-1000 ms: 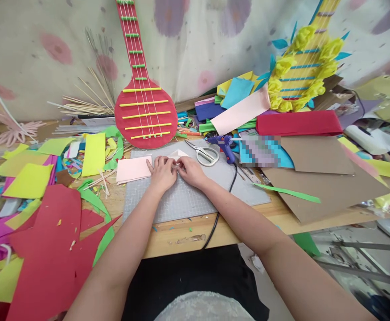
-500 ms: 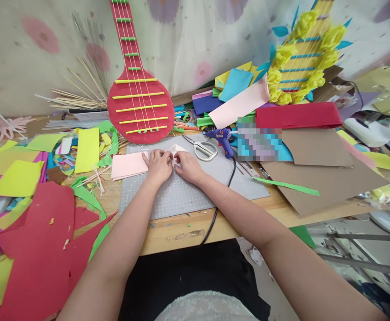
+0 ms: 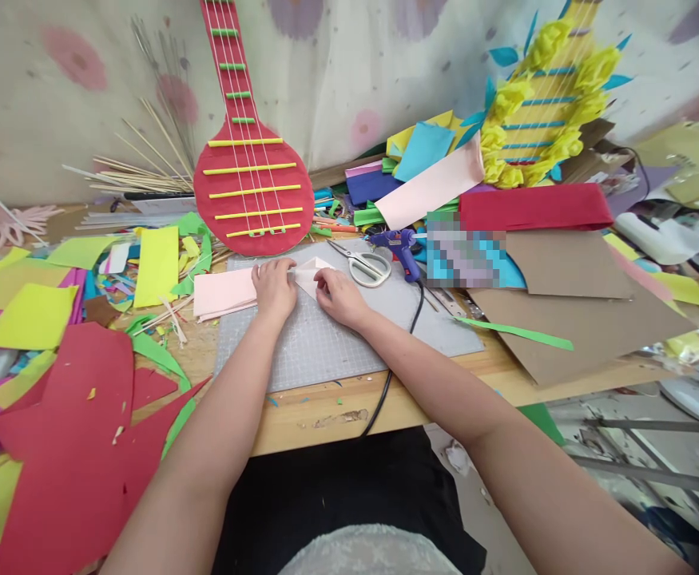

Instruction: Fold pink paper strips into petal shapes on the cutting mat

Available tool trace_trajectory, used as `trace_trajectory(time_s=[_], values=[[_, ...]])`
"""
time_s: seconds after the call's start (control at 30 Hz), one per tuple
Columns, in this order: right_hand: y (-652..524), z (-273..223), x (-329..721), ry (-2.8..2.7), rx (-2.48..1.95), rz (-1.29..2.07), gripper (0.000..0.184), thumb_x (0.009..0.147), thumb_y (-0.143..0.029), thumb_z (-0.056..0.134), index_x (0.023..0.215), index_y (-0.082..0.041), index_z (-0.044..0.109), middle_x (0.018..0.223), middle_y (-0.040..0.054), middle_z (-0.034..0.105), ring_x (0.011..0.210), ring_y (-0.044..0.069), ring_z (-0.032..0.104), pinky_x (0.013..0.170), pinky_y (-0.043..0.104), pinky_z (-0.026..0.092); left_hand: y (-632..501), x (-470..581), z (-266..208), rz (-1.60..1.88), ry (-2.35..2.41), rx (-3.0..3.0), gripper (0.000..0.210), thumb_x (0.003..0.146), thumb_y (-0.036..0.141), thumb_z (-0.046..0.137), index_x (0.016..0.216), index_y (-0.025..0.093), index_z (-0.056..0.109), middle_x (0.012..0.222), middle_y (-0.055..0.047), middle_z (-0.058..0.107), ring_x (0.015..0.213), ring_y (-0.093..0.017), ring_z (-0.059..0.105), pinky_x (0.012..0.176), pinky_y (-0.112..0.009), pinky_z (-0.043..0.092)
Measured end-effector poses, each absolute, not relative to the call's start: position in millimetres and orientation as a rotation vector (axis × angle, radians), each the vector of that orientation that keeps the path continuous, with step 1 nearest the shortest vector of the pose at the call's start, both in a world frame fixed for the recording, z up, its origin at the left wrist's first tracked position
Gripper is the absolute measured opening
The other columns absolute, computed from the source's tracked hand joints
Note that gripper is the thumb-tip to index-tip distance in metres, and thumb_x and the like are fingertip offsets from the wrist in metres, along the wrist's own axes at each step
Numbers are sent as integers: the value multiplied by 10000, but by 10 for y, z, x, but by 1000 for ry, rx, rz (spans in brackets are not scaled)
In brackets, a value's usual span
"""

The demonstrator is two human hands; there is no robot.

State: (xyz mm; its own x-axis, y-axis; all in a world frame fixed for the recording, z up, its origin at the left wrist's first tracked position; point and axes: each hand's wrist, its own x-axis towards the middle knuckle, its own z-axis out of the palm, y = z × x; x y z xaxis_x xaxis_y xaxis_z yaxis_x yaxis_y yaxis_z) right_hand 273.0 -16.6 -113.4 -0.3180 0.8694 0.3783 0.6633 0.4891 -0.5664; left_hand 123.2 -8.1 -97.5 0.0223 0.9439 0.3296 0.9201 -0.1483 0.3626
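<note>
A small folded piece of pale pink paper (image 3: pixel 307 277) lies on the grey cutting mat (image 3: pixel 307 351), between my two hands. My left hand (image 3: pixel 275 289) is closed at the paper's left edge, its fingers bent and resting by the right end of a stack of pale pink paper strips (image 3: pixel 223 293). On the other side, my right hand (image 3: pixel 339 297) has its fingers curled in a pinch at the paper's right edge. My fingers cover part of the folds. White-handled scissors (image 3: pixel 368 270) lie just beyond my right hand.
A purple glue gun (image 3: pixel 404 254) sits right of the scissors, its black cable (image 3: pixel 385 391) crossing the mat. A red paper instrument (image 3: pixel 253 192) stands behind. Red scraps (image 3: pixel 73 439) spread at left, brown cardboard (image 3: pixel 577 327) at right.
My left hand has slid left, apart from my right hand, baring more of the folded paper between them. The pink stack has shifted slightly left. My right hand stays nearly in place.
</note>
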Motion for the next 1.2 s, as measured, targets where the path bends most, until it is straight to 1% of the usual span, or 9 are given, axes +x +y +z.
trace_trajectory(time_s=[0.2,0.33,0.43,0.67,0.73,0.87,0.97,1.07,1.2], values=[[-191,-1075,2863,-1883,-1297,349,237,690,-73,396,878,-188,482,837,47,550,779,169,498,717,301,401,-85,1129,-993,575,1739,2366,560,728,35,363,1243,222,479,1320,-52,527,1297,-191,380,1132,-461,122],[-264,-1020,2856,-2173,-1203,228,107,786,-245,509,872,-193,548,955,75,563,920,205,483,825,342,384,-131,1126,-967,525,1799,2395,526,763,92,369,1266,204,476,1268,-70,571,1258,-219,421,1130,-485,96],[-290,-997,2817,-2384,-1158,145,200,798,-343,560,923,-190,589,1051,98,556,970,231,458,844,369,368,-211,1145,-912,495,1894,2419,528,762,129,405,1284,184,465,1168,-86,630,1150,-247,502,1107,-456,172],[-256,-975,2834,-2523,-1167,-24,184,837,-219,480,923,-170,635,1057,115,579,983,249,437,810,376,361,-330,1107,-831,514,2033,2359,490,738,121,436,1217,161,528,1008,-87,671,1049,-273,536,986,-395,347],[-248,-979,2860,-2523,-1176,-44,197,837,-191,465,923,-166,640,1063,112,583,994,246,437,811,368,364,-317,1073,-841,575,2016,2358,504,725,118,446,1222,155,525,1055,-91,652,1071,-266,523,969,-376,372],[-240,-996,2897,-2477,-1198,-42,208,846,-181,453,918,-162,647,1033,107,595,984,236,443,814,359,371,-269,1023,-908,582,1829,2425,585,701,94,448,1281,167,474,1257,-76,568,1192,-222,463,1076,-371,278],[-248,-1002,2877,-2453,-1182,-19,208,861,-269,481,911,-168,656,1018,108,596,978,240,444,814,369,370,-248,1016,-953,521,1772,2390,581,731,101,414,1305,189,455,1270,-67,568,1220,-206,455,1126,-426,174],[-258,-999,2823,-2479,-1174,-27,225,859,-323,504,901,-171,664,1003,118,593,968,251,442,799,382,368,-250,1030,-959,523,1803,2379,558,744,130,424,1298,179,469,1240,-68,592,1198,-217,468,1121,-431,181],[-238,-992,2782,-2475,-1254,-76,241,884,-216,430,884,-155,664,951,132,597,949,250,449,778,375,369,-273,1055,-924,559,1886,2363,554,732,171,468,1286,169,485,1155,-58,643,1144,-247,491,1104,-425,210]])
